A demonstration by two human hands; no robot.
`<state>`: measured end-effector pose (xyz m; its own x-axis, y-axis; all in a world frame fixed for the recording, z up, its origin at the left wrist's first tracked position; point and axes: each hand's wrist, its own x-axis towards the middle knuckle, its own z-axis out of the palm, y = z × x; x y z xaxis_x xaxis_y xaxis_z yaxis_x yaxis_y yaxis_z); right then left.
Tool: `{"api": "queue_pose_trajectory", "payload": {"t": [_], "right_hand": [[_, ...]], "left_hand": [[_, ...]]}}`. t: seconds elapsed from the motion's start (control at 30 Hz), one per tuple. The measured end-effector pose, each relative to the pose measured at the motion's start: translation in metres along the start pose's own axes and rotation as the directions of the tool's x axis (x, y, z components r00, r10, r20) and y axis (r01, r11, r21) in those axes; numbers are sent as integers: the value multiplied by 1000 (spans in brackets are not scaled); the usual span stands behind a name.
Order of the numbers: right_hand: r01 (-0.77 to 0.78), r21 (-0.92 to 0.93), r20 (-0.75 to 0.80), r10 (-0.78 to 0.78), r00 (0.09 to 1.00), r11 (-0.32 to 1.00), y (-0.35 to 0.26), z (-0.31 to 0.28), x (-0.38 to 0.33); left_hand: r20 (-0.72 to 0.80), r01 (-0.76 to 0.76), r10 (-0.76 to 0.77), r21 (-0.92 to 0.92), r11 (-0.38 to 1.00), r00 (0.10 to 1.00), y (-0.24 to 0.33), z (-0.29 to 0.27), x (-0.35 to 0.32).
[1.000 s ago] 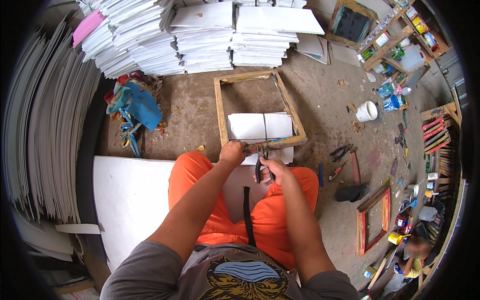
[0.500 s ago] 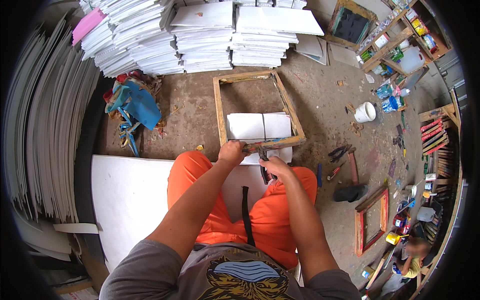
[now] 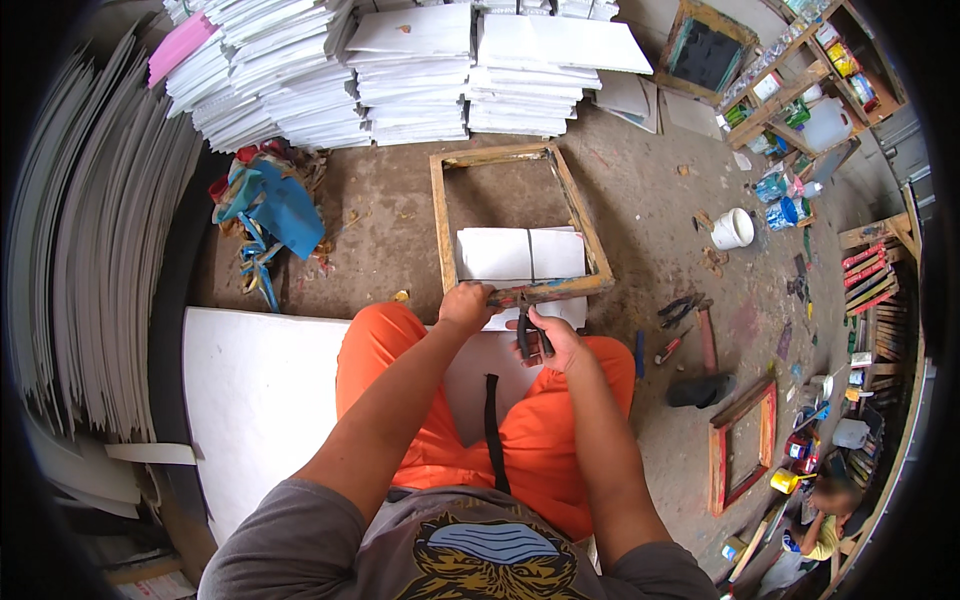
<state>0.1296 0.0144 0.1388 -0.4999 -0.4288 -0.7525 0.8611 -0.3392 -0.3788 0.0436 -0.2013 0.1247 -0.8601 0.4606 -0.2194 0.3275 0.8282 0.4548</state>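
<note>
Wooden frame (image 3: pixel 565 288), its bars worn and paint-stained, is placed just ahead of the knees of a seated person, with its near bar turned toward the lap. The left part of that bar is clasped by the left hand (image 3: pixel 468 307), whose fingers are curled over the wood. Black-handled pliers (image 3: pixel 523 332) are held in the right hand (image 3: pixel 558 345), the fingers bent loosely about the handles, which are spread apart; the head of the tool is brought up to the near bar, but whether anything is nipped by its tips cannot be told. Beneath the frame, a bundle of white sheets (image 3: pixel 500 254) is crossed by a dark strap (image 3: pixel 531 255), part of it being seen through the opening and part on the near side of the bar. Orange trousers (image 3: pixel 372 365) are worn, and a large white board (image 3: pixel 265 400) is laid at the left. Beyond the frame, white sheets are piled in stacks (image 3: pixel 410 90), and a crumpled blue sheet (image 3: pixel 285 212) is left on the floor (image 3: pixel 370 235). To the right, a white bucket (image 3: pixel 733 229) and a red-painted frame (image 3: pixel 718 465) are set well apart from the hands.
</note>
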Motion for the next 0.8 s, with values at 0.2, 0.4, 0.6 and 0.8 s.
{"api": "queue_pose_trajectory", "payload": {"t": [0.2, 0.4, 0.6, 0.8], "right_hand": [[31, 26, 63, -33, 997, 999, -1, 9, 8], [25, 183, 62, -37, 997, 983, 5, 0, 25], [59, -135, -347, -102, 932, 989, 1, 29, 28], [75, -598, -534, -466, 705, 798, 9, 40, 23]], "left_hand": [[-2, -11, 11, 6, 1000, 1000, -1, 2, 1], [-5, -15, 15, -1, 1000, 1000, -1, 3, 1], [1, -21, 21, 5, 1000, 1000, -3, 1, -1], [18, -3, 3, 22, 1000, 1000, -2, 4, 1]]}}
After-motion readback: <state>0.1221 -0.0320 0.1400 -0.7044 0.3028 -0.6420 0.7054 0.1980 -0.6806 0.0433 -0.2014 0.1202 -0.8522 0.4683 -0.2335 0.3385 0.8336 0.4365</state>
